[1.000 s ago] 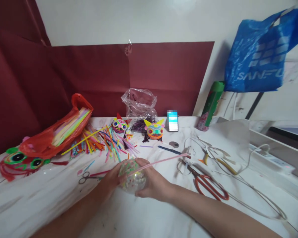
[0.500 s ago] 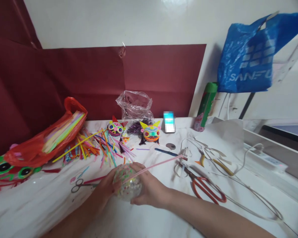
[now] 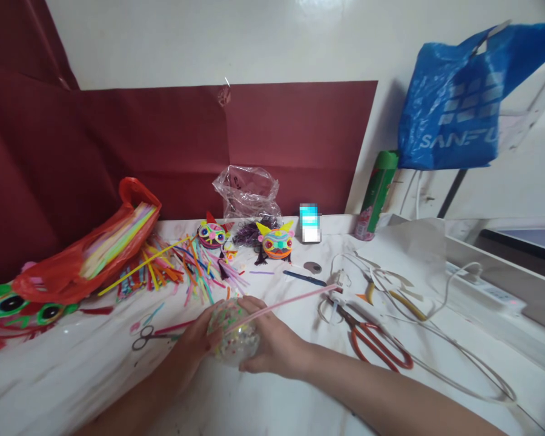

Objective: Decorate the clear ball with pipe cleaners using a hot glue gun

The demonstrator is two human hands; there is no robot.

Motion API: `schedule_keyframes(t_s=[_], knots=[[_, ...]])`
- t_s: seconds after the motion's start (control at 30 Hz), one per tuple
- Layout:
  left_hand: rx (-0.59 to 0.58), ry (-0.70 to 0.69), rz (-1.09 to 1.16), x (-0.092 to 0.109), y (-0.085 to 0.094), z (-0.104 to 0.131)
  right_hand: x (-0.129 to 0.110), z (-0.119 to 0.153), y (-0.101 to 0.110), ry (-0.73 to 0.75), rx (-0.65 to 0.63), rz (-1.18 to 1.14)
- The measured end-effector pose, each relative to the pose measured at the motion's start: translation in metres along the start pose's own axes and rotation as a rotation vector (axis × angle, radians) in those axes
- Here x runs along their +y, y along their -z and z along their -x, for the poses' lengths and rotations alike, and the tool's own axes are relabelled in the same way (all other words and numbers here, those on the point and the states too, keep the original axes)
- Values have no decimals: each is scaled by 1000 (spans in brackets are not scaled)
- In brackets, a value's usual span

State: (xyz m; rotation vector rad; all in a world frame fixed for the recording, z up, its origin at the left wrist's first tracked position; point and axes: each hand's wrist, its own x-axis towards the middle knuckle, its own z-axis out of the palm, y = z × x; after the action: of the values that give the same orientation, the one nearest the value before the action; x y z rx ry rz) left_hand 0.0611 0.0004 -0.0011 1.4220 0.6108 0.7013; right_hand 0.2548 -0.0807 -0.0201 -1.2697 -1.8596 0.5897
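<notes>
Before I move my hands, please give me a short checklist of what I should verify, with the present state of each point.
1. Left hand on the clear ball: ok, at its left side.
2. Right hand on the ball: ok, at its right side.
3. Far end of the pink stem free: cannot tell; it overlaps the white plug in view, contact unclear.
4. Small scissors clear of the left arm: cannot tell; the arm hides their tips.
5. Loose stems gathered up: not ok, they lie spread beyond the ball.
</notes>
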Motion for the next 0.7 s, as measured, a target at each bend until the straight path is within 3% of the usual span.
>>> schedule_keyframes(t_s=[0.47, 0.7], knots=[[63, -51, -48, 3, -4, 5, -5, 0, 3, -7, -19, 8], [-24, -33, 66, 0, -2, 7, -5, 0, 3, 9, -34, 18]])
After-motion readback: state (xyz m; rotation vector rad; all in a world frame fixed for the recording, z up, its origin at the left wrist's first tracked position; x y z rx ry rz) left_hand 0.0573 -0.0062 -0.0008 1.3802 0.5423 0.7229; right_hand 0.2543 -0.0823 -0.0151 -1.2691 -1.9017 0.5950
